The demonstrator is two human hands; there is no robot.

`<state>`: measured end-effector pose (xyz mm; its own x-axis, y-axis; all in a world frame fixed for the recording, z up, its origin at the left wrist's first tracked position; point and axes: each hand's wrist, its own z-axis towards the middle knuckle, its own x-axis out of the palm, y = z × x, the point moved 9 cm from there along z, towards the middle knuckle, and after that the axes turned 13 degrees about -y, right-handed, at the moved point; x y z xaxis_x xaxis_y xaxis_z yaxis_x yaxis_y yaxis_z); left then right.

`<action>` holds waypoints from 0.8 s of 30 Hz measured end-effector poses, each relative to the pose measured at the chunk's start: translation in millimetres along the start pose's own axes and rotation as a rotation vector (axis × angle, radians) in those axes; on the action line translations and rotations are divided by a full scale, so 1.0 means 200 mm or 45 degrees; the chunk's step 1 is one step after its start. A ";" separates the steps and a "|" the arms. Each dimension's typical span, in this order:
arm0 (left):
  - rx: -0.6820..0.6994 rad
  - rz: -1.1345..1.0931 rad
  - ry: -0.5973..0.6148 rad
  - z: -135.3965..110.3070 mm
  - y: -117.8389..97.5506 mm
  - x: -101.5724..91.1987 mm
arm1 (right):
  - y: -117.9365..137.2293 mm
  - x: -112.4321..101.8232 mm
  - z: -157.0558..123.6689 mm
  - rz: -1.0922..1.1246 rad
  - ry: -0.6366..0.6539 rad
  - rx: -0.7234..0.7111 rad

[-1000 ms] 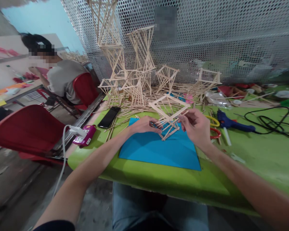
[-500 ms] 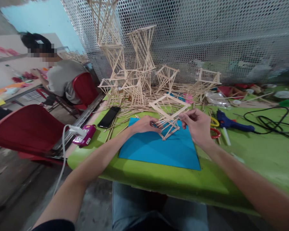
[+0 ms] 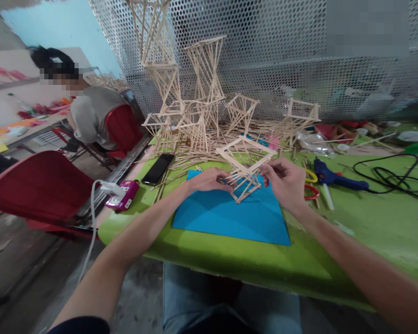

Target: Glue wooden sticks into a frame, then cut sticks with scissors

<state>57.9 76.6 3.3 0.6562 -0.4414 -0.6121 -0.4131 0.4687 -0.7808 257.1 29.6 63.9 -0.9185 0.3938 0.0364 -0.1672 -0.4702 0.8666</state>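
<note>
Head view: stick frame (image 3: 244, 172) at the centre of the frame, over the blue sheet (image 3: 230, 227); square of flat sticks on top, slanted sticks between, smaller square below; whether its lowest corner touches the sheet, cannot tell; left hand (image 3: 212, 180) at the frame's left side, fingers curled round the slanted sticks and clamped there; right hand (image 3: 287, 183) at its right side, thumb and fingertips pinched together on it; whether on a fixed stick or a loose one, too small to tell. Sheet lies flat on the green tabletop (image 3: 379, 232); black phone (image 3: 158, 170) left of centre, purple power strip (image 3: 125, 197) nearer the left edge, white plug in it; blue glue gun (image 3: 337, 178) right of the right hand; stick tower (image 3: 205, 67) and others stand at upper centre, loose sticks about their feet; seated person (image 3: 95, 111) at upper left, back partly turned.
</note>
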 end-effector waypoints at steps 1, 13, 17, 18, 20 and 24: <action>0.009 0.003 0.008 0.00 -0.01 0.00 | 0.00 0.00 0.00 -0.005 0.001 0.000; 0.004 -0.077 -0.003 0.00 -0.02 0.06 | -0.05 0.00 0.02 0.183 0.014 0.001; -0.045 -0.027 -0.029 0.00 -0.01 0.05 | -0.12 0.02 0.03 0.336 0.026 0.151; -0.059 -0.020 -0.032 0.00 -0.01 0.05 | -0.14 0.03 0.03 0.385 0.040 0.203; -0.071 -0.028 -0.028 -0.01 -0.02 0.05 | -0.18 0.06 0.02 0.462 0.102 0.340; -0.049 -0.049 -0.010 -0.01 -0.03 0.05 | -0.25 0.10 -0.01 0.526 0.218 0.528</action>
<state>65.7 66.4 2.0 0.6770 -0.4519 -0.5809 -0.4117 0.4216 -0.8079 247.4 59.0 21.2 -0.9279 0.0958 0.3604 0.3372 -0.1969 0.9206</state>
